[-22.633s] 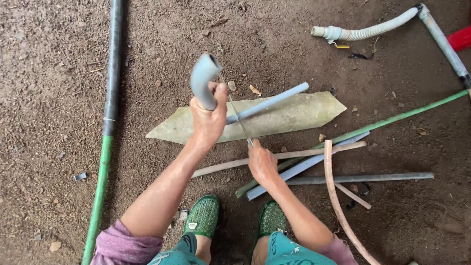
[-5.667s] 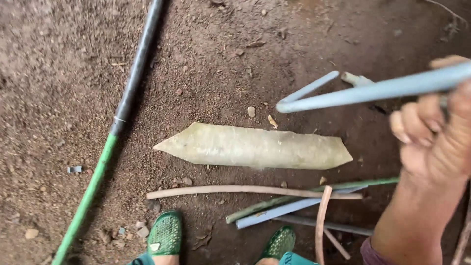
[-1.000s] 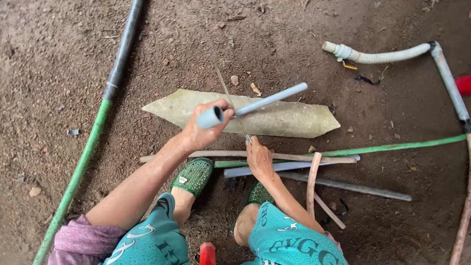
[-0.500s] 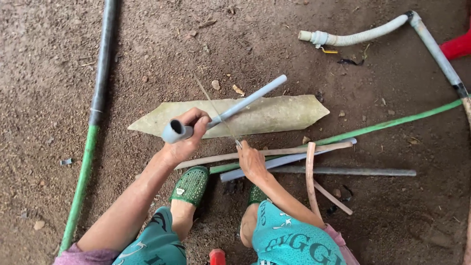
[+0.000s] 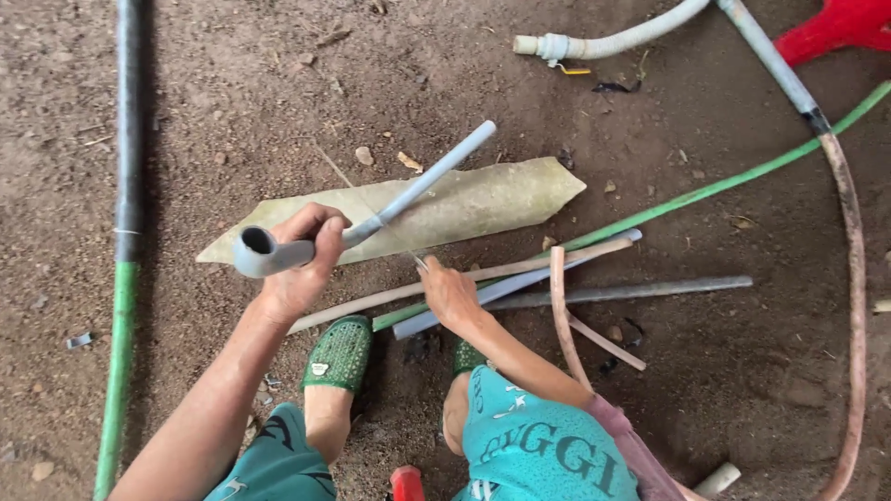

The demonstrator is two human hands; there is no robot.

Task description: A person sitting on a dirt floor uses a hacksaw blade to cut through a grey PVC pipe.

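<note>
My left hand (image 5: 299, 269) grips a grey plastic pipe (image 5: 422, 181) just behind its elbow fitting (image 5: 255, 252). The pipe slants up to the right, above a pale flat sheet (image 5: 492, 199) lying on the dirt. My right hand (image 5: 450, 292) is closed on a thin stick (image 5: 371, 209) that runs up to the left and crosses the pipe near my left hand. Below the right hand lies a bundle of sticks and pipes (image 5: 575, 283). My feet in green shoes (image 5: 339, 353) are planted just below both hands.
A long black and green pole (image 5: 125, 186) lies along the left. A white hose (image 5: 613, 42), a grey pipe (image 5: 770, 60) and a red plastic object (image 5: 845, 23) are at the top right. A green rod (image 5: 724, 186) and a curved brown hose (image 5: 849, 278) cross the right side.
My left hand has carried the pipe down and to the left, so the elbow end now points left. My right hand has stayed by the bundle on the ground.
</note>
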